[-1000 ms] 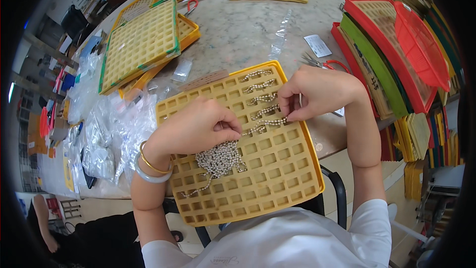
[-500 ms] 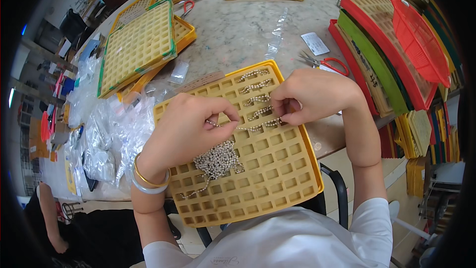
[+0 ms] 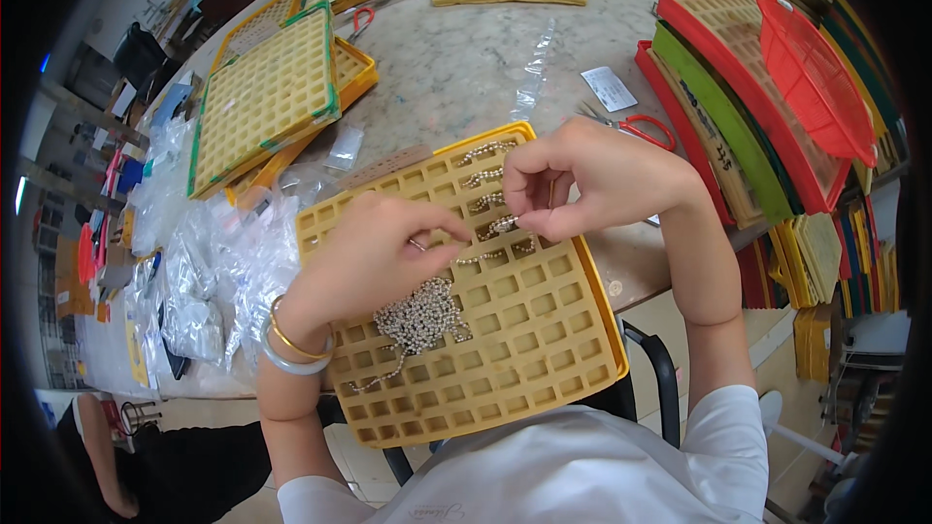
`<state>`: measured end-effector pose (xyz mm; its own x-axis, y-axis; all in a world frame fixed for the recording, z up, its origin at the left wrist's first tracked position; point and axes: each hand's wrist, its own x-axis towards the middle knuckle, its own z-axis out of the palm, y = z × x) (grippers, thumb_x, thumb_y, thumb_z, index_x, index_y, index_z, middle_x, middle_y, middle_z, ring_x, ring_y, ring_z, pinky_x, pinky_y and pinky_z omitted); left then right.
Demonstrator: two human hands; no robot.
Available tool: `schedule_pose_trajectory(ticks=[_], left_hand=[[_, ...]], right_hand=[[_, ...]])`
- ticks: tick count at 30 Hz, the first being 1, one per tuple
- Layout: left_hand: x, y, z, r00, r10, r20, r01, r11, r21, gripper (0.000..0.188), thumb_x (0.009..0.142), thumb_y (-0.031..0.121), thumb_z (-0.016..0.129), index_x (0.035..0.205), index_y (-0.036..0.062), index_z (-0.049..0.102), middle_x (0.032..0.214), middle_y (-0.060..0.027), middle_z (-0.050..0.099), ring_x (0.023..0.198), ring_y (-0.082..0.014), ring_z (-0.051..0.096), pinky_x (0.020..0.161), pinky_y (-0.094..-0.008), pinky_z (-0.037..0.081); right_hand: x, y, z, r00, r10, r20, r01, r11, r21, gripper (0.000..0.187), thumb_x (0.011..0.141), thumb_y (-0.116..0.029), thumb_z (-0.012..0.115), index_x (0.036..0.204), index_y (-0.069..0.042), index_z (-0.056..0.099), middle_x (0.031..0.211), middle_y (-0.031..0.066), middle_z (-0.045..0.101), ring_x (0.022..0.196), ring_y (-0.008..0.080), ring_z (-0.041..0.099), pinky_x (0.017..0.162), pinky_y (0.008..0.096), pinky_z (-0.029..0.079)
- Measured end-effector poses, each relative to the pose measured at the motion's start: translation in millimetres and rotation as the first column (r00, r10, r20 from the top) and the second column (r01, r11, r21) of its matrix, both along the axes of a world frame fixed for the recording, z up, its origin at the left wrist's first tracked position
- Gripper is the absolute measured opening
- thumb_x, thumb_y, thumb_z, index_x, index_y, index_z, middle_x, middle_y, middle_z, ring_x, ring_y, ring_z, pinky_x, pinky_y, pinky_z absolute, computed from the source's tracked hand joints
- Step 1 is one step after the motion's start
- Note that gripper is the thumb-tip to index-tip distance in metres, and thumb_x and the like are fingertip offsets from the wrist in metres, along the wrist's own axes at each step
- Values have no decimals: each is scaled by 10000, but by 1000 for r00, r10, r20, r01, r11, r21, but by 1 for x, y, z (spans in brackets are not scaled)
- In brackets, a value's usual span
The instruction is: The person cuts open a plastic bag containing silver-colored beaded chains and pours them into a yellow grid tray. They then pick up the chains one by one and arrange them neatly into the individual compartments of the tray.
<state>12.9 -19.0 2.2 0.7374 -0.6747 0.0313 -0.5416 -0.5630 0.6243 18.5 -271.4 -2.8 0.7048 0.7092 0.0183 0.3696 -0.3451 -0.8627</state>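
A yellow tray (image 3: 529, 366) with rows of square pockets lies tilted in front of me. Several short silver bead chains (image 3: 485, 178) are laid in rows along its far right part. A heap of silver bead chains (image 3: 419, 318) sits left of the middle, one strand trailing toward the near left. My left hand (image 3: 379, 243), with bangles at its wrist, is closed above the heap; beads show between its curled fingers. Over the tray's right edge, my right hand (image 3: 587, 184) pinches a bead chain (image 3: 529, 245) at thumb and fingertip, and the strand sags toward my left hand.
Stacked pocketed trays (image 3: 262, 102) stand at the far left, beside crumpled clear plastic bags (image 3: 204, 281). Scissors with red handles (image 3: 646, 128) lie beyond my right hand. Red trays and a red basket (image 3: 811, 78) are piled at the right. Another person's arm (image 3: 107, 456) shows lower left.
My right hand has moved slightly left and up, and the strand below it now hangs slacker. The left hand stays almost in place.
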Motion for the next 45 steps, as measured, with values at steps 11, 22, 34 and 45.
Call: schedule_pose_trajectory(ticks=[11, 22, 34, 45], left_hand=[[-3, 13, 27, 997, 67, -48, -69, 997, -32, 155, 811, 74, 689, 961, 40, 712, 522, 20, 420, 484, -48, 354, 460, -246, 281], [8, 7, 4, 984, -26, -176, 22, 1000, -21, 151, 851, 86, 683, 989, 41, 722, 541, 22, 479, 509, -18, 369, 461, -223, 299], [0, 3, 1, 978, -59, -200, 48, 997, -62, 138, 873, 96, 672, 976, 18, 722, 641, -14, 600, 570, -38, 487, 524, -220, 404], [-12, -3, 23, 901, -106, -420, -115, 877, -467, 245, 906, 22, 636, 1136, -59, 620, 980, -73, 683, 813, -105, 635, 738, -251, 533]], right_hand=[[-8, 13, 1, 985, 30, -170, 32, 937, 348, 119, 841, -74, 693, 885, 0, 610, 789, -1, 634, 731, 48, 603, 682, 215, 526], [-1, 12, -7, 995, 85, 57, -85, 996, -7, 127, 799, -109, 690, 862, -10, 640, 738, 67, 660, 684, 150, 635, 650, 284, 514], [3, -6, -3, 984, 168, 55, -135, 916, -378, 139, 757, -134, 687, 830, -17, 671, 782, 118, 689, 731, 244, 670, 666, 339, 522], [-7, 22, -5, 998, -46, 39, 36, 977, 212, 220, 814, -195, 738, 933, -16, 693, 774, 55, 681, 670, 123, 623, 627, 263, 519]])
